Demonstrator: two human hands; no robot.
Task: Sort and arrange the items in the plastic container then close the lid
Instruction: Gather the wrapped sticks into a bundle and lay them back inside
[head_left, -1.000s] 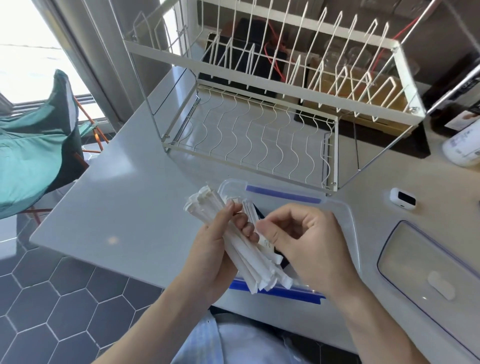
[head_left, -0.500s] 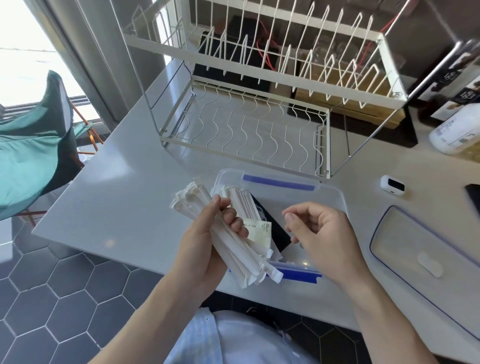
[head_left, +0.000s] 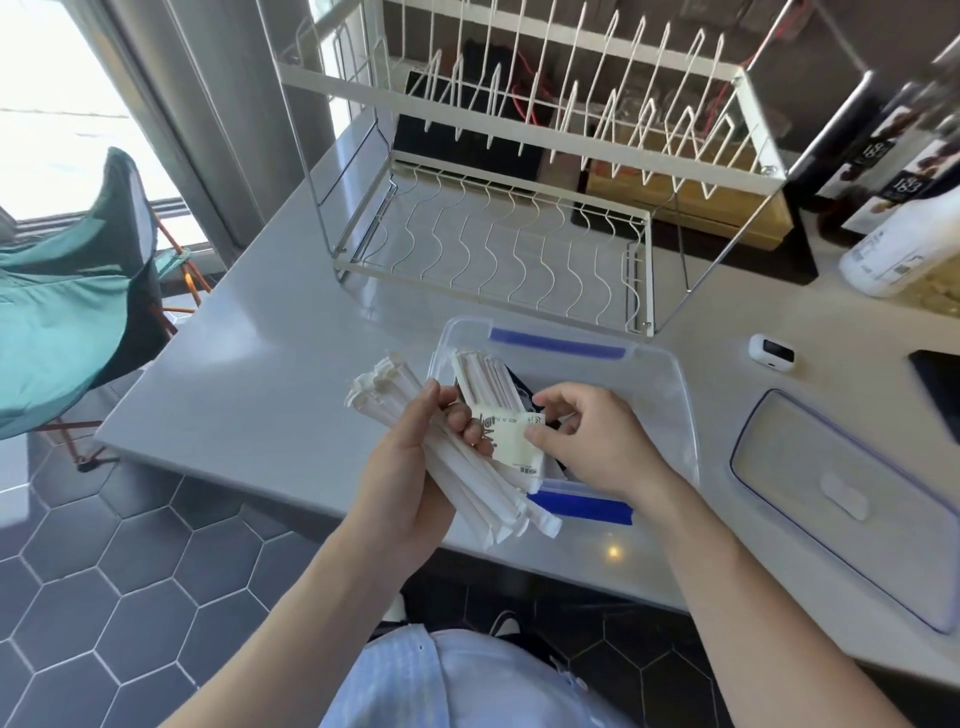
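Note:
My left hand grips a bundle of white paper-wrapped straws slanting over the near left corner of the clear plastic container with blue clasps. A small pale printed packet lies against the bundle by my left fingers. My right hand pinches the packet's right edge over the container. More wrapped straws and something dark lie inside the container, partly hidden by my hands. The clear lid rests flat on the counter to the right.
A white wire dish rack stands just behind the container. A small white device and a white bottle sit at the right. The counter's front edge runs under my wrists; a green folding chair stands at left.
My right hand let go of the bundle, drew back to the right, then returned and took hold of the pale packet. My left hand kept holding the straws.

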